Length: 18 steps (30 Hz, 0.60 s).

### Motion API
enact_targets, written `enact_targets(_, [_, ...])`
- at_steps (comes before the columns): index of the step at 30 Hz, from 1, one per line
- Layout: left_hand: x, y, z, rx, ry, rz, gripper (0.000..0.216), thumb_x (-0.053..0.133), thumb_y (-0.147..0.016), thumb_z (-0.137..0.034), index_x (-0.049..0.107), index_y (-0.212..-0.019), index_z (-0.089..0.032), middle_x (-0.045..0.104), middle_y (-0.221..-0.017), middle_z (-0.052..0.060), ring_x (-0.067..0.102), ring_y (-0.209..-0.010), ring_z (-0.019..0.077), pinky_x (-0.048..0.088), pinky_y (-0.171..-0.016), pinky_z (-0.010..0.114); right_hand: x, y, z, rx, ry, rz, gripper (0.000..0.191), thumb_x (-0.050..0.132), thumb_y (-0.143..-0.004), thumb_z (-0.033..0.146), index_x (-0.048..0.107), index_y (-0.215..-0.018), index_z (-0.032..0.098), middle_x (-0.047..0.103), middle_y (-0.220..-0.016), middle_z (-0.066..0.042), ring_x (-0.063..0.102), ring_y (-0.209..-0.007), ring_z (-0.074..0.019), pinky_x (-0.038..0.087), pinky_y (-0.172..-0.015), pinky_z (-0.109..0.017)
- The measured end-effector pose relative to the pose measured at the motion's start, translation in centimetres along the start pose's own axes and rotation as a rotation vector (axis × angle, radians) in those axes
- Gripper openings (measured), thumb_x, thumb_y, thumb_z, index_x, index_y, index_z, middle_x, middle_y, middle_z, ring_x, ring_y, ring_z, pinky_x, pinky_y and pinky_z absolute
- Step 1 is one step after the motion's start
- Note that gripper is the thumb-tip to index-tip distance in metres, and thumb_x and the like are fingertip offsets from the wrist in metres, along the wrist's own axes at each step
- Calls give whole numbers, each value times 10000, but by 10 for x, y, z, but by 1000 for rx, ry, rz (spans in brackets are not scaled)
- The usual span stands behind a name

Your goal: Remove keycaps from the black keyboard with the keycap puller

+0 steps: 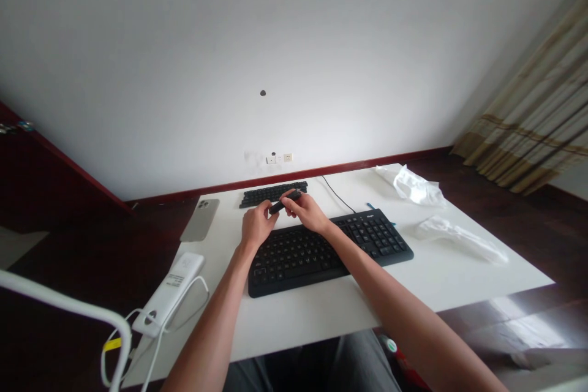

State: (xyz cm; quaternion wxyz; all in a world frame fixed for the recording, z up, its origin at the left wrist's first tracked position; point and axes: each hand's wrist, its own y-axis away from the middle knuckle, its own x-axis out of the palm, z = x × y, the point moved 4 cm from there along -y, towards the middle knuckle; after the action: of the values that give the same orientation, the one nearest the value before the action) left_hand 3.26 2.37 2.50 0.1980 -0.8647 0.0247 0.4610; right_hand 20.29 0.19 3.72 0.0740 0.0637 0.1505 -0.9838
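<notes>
Above the back edge of a black keyboard [294,266], both hands meet on a short, dark stick-like object [279,206] whose exact kind I cannot make out. My left hand [256,226] pinches its left end between thumb and fingers. The fingers of my right hand [309,211] are closed round its right end, hiding part of it. My right forearm crosses over the keyboard. Just behind the hands lies a second dark piece with rows of keys [257,197], partly covered by them.
On the white table [303,318] are a phone [202,219], a white power strip [177,285] with a cable, and crumpled clear plastic bags [416,187] at right. A thin blue item [370,206] pokes out behind the keyboard. A white curved tube [68,304] crosses the lower left.
</notes>
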Motion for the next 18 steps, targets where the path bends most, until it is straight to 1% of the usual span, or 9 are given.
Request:
enact_targets(3, [1, 3, -7, 23, 26, 27, 80, 673, -876, -298, 640, -818, -254, 530, -575, -58, 528, -559, 152, 292, -606, 256, -9, 18, 4, 28, 7, -45, 397, 602, -971, 558, 659, -1051, 174, 625, -742, 4, 570, -665, -146, 466, -644, -283])
enact_targets(6, [1, 9, -20, 71, 37, 36, 85, 663, -874, -295, 631, -806, -257, 495, -556, -64, 496, -537, 151, 276, -598, 264, -16, 34, 11, 48, -12, -94, 407, 601, -972, 569, 657, -1041, 172, 629, -734, 2, 572, -668, -147, 472, -664, -291])
enact_targets(8, [1, 13, -30, 99, 55, 40, 72, 649, -876, -281, 629, -811, -260, 483, -551, -65, 488, -532, 152, 276, -596, 266, -19, 42, 15, 64, -77, -106, 428, 615, -957, 596, 650, -1024, 175, 630, -719, 2, 579, -669, -151, 485, -681, -300])
enact_targets(11, [2, 20, -44, 136, 82, 57, 69, 626, -892, -285, 628, -828, -259, 479, -558, -63, 483, -530, 151, 281, -594, 266, -22, 54, 16, 116, -249, -160, 459, 660, -916, 623, 643, -1036, 180, 632, -721, 4, 602, -681, -158, 504, -693, -308])
enact_targets(13, [3, 25, -51, 168, 96, 77, 59, 613, -910, -304, 640, -881, -260, 491, -577, -62, 487, -535, 148, 287, -593, 260, -27, 64, 14, 144, -328, -219, 467, 696, -893, 616, 655, -1055, 180, 630, -731, 5, 612, -692, -159, 504, -689, -303])
enact_targets(15, [5, 28, -56, 207, 115, 98, 102, 596, -936, -333, 650, -988, -264, 494, -592, -67, 493, -540, 144, 293, -592, 252, -36, 76, 13, 153, -353, -285, 462, 730, -874, 599, 676, -1062, 180, 626, -730, 7, 608, -693, -157, 500, -681, -297])
enact_targets(18, [7, 31, -57, 254, 134, 106, 200, 565, -969, -360, 633, -1134, -268, 457, -585, -85, 475, -530, 139, 295, -592, 247, -61, 98, 11, 131, -382, -445, 434, 794, -834, 550, 698, -1054, 189, 612, -716, 16, 578, -673, -147, 493, -668, -291])
